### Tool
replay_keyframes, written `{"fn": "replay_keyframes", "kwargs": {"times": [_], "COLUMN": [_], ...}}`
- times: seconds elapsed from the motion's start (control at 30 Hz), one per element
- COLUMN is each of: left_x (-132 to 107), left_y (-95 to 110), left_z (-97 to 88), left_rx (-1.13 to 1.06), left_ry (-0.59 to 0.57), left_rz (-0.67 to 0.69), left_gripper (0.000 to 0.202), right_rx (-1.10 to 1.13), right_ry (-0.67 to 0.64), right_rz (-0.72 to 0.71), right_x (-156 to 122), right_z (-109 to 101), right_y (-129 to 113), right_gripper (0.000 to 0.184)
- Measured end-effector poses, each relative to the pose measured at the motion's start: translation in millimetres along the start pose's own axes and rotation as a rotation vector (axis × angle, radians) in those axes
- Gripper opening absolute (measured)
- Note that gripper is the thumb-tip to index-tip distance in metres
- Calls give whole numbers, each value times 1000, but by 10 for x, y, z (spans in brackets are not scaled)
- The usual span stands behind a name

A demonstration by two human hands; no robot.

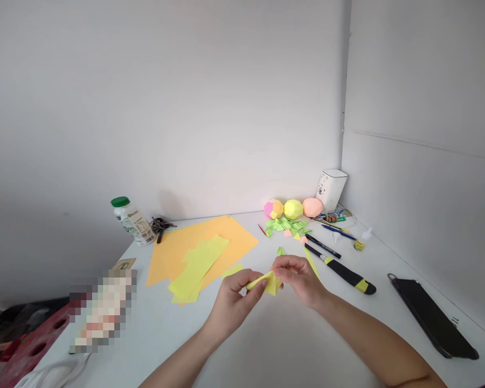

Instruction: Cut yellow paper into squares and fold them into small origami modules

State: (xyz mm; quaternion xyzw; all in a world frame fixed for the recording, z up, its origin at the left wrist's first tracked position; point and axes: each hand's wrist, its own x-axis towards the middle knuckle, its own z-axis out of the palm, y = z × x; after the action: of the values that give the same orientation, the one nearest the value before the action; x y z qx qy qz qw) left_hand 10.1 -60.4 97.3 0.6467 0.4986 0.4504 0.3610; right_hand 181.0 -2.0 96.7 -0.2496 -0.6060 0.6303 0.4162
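Observation:
Above the front middle of the white table, both my hands hold one small piece of yellow paper (271, 284), which is partly folded. My left hand (239, 293) pinches its left part between thumb and fingers. The fingers of my right hand (298, 277) are closed on its upper right edge. Some of the paper is hidden behind my fingers. Just beyond my hands lies a small green folded piece (281, 251), with a yellow paper strip (312, 262) to its right.
Yellow sheets (202, 264) overlap a large orange sheet (240, 240). Behind are green folded pieces (285, 225) and three paper balls (293, 209). A utility knife (347, 275), a marker (323, 246) and a black case (430, 315) lie right. A white bottle (133, 222) stands left.

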Motion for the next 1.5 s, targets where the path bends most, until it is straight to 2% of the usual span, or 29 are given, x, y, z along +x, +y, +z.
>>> {"fn": "replay_keyframes", "kwargs": {"times": [0.17, 0.43, 0.67, 0.8, 0.93, 1.03, 1.2, 1.33, 1.5], "left_x": [9, 10, 23, 23, 25, 26, 33, 45, 54], "left_y": [-12, 12, -22, -66, -128, -158, -156, -143, -105], "left_z": [7, 4, 7, 9, 7, 4, 4, 3, -18], "left_rx": [4, -29, 5, -35, -72, -112, -171, -221, -276], "left_ry": [11, 3, 4, 53, 136, 171, 152, 201, 193], "left_rz": [-1, -27, -36, 38, 73, 50, 30, -16, -109], "left_gripper": [34, 33, 33, 20, 19, 20, 23, 29, 31], "right_rx": [-82, -32, -159, -120, -108, -147, -254, -270, -264], "right_ry": [22, 5, -19, 16, 31, 26, -20, -6, 7], "right_rz": [-33, -25, -50, -12, -34, -59, -144, -139, -146], "right_x": [-11, -9, -24, -29, -34, -41, -50, -50, -58], "right_z": [-2, -37, -5, 14, 15, 14, -6, -27, -30], "right_y": [5, 91, 83, 75, 72, 84, 135, 171, 175], "right_gripper": [23, 31, 22, 24, 23, 20, 18, 18, 17]}}
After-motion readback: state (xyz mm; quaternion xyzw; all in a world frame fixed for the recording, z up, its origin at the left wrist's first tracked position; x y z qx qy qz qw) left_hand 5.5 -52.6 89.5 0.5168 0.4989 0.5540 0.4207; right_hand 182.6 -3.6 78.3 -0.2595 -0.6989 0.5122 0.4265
